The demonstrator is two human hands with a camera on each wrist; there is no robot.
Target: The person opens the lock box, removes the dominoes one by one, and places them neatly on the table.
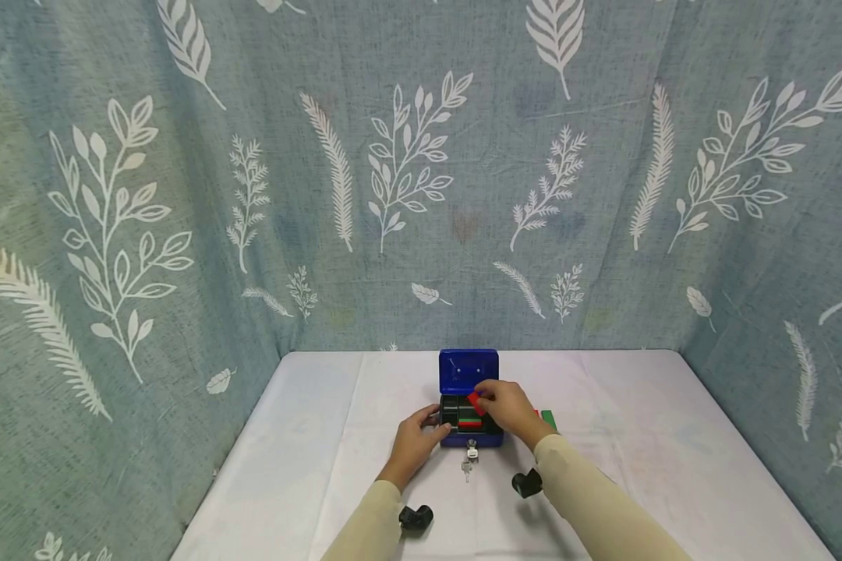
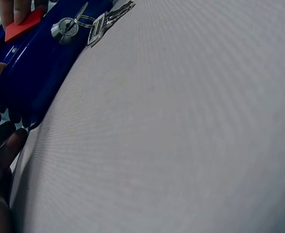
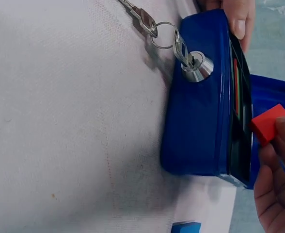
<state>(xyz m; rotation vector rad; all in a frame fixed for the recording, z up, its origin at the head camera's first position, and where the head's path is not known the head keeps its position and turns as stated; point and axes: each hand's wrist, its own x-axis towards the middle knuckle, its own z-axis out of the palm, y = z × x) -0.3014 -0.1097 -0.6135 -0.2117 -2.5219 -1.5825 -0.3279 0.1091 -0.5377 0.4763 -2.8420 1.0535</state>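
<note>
- Head view: holding the red block over the open box, pinched between thumb and fingers of the right hand.
- Gripping the box at its left end with the left hand, apparently to steady it.
- Probably partway through filling the box, judging by the red and green pieces in the tray.
- Likely calling next for lining up the red block with a compartment, lowering it and letting go.
- Visible only from the head: the green block, half hidden behind the right wrist.
- Visible only from the right wrist: a blue block, apart from the box.
- Clearer there too: keys on a ring, with one in the lock.
- From the left wrist, showing no tray interior.
</note>
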